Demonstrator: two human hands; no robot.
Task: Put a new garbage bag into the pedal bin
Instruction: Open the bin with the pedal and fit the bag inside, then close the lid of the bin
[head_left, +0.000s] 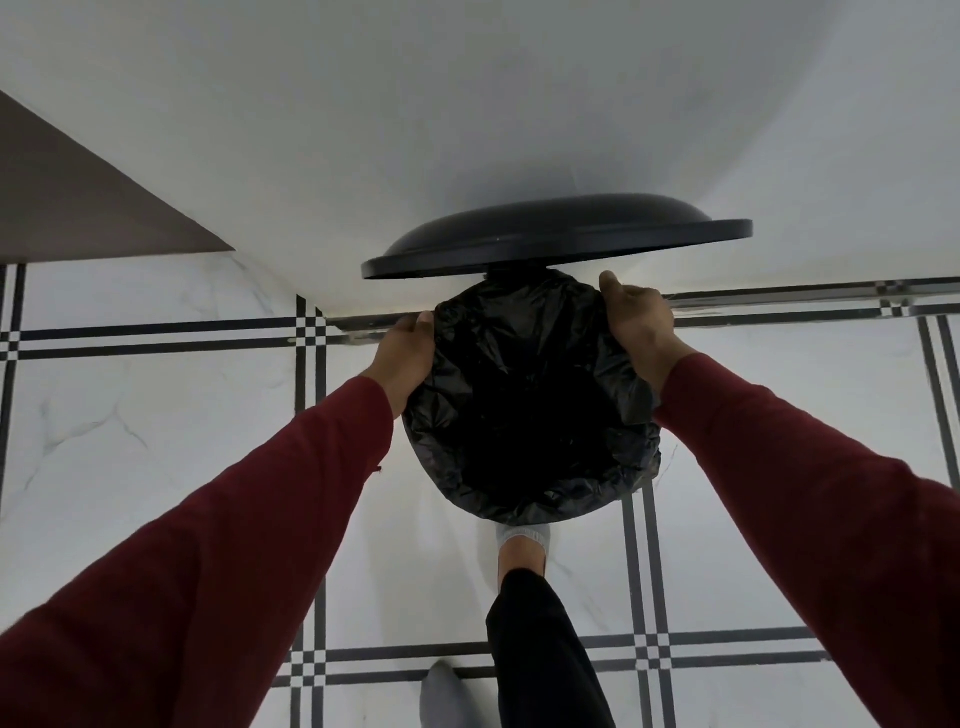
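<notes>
Head view: both hands' grip pinching garbage bag (524, 405) rim; white marble floor (156, 415), black-striped tiles, white wall (415, 104).

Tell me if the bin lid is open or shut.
Open: the lid stands raised behind the bag-lined bin mouth.

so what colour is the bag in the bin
Black garbage bag, shown in the head view.

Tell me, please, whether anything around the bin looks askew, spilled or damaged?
Nothing stands out. The black garbage bag is folded over the bin's rim all round, with the left hand and right hand at its sides. The lid stands open, and the tiled floor shows no spill.
</notes>
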